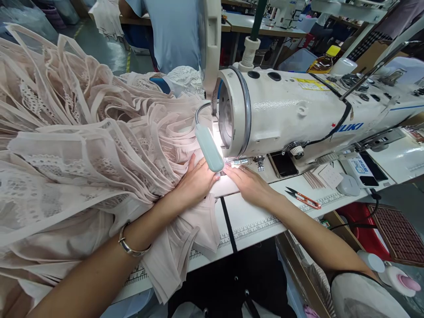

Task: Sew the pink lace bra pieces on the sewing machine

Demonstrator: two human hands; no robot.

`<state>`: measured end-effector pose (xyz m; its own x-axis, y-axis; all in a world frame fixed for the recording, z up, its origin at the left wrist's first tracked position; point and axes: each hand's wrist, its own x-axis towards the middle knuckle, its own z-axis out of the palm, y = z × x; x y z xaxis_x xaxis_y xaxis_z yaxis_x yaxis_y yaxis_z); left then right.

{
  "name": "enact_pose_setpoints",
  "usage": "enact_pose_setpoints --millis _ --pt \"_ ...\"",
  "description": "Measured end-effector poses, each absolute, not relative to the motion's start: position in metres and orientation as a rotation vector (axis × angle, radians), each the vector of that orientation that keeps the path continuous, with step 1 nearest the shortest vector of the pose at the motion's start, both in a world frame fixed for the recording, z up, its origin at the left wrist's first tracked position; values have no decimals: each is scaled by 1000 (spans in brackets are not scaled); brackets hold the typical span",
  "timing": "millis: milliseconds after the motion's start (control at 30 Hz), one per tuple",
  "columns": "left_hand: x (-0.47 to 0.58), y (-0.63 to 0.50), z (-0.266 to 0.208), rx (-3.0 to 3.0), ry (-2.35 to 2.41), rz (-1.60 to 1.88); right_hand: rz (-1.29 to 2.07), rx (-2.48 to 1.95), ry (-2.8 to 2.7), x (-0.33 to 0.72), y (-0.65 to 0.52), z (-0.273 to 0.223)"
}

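My left hand [197, 182] lies on pale pink fabric beside the needle area of a white sewing machine [274, 112], its fingers stretched out. Part of it is hidden behind a pale green lamp [210, 148]. From the other side, my right hand [248, 183] reaches in with fingers extended, the fingertips on the fabric close to the presser foot. The lamp and machine head cover the exact stitching spot. A large heap of pale pink lace-trimmed garments [132, 154] spreads to the left, and part of it hangs over the table's front edge.
Orange-handled thread snips [303, 198] lie on the white table [255, 218], which has ruler markings along its front. A dark phone [283, 164] lies by the machine base. Fabric pieces [326, 176] sit further right. Another person in blue [175, 35] is across the table.
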<state>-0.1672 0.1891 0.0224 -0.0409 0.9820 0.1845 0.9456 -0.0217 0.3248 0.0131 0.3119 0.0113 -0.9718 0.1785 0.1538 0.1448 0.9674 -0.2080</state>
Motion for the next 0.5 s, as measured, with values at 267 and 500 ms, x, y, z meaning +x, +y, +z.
enact_pose_setpoints --millis 267,500 --pt "-164 189 22 2074 2275 535 333 -328 -2954 11 314 13" --pt "-154 186 10 2229 2319 514 334 -624 -2980 -1 319 12"
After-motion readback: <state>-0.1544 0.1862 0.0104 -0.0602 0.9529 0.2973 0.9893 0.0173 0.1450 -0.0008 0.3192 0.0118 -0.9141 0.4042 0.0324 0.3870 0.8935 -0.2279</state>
